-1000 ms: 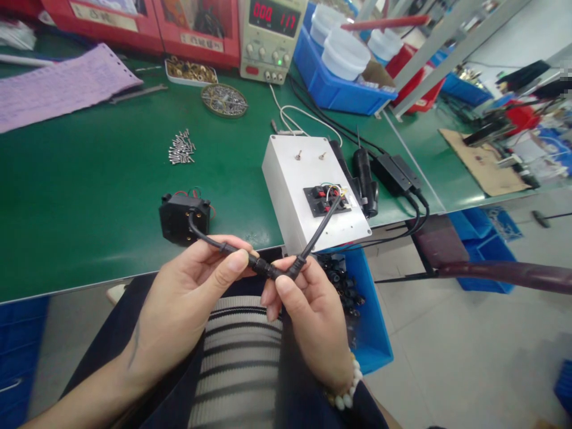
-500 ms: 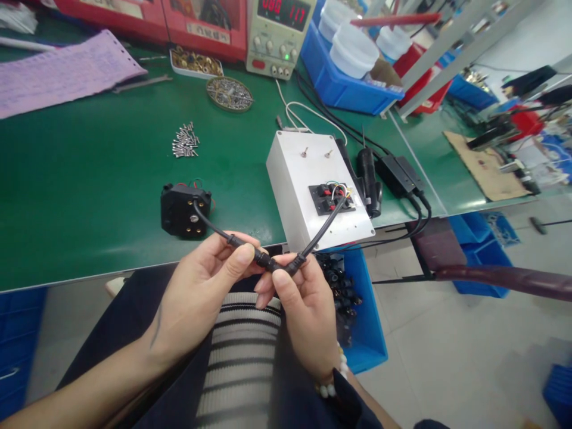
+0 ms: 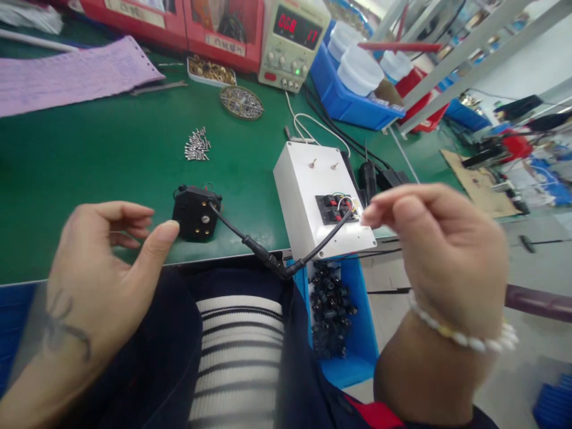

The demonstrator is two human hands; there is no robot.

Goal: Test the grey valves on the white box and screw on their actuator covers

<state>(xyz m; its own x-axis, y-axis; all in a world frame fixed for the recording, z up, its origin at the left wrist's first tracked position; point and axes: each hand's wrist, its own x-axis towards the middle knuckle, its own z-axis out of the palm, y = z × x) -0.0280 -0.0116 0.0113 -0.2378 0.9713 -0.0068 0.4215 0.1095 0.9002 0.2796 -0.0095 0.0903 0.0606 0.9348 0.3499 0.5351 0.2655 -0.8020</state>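
A black octagonal housing (image 3: 191,221) with brass inserts lies at the table's front edge. Its cable (image 3: 229,223) runs to joined black plug connectors (image 3: 272,262), which hang unsupported just past the edge. From there another cable (image 3: 328,237) leads to the terminal block on a white metal box (image 3: 300,199) with two toggle switches. My left hand (image 3: 109,262) is open beside the housing, thumb tip near its left side, holding nothing. My right hand (image 3: 447,247), slightly blurred, hovers right of the box with loosely curled fingers; nothing shows in it.
Loose screws (image 3: 197,145) lie behind the housing, near a round dish of screws (image 3: 242,102) and a tray of brass parts (image 3: 211,72). A power supply (image 3: 290,44) stands at the back. Below the edge, a blue bin (image 3: 364,333) holds black connectors.
Both hands have let go of the joined connectors and moved apart, left hand to the left, right hand to the right and up. The connectors now hang by their cables.
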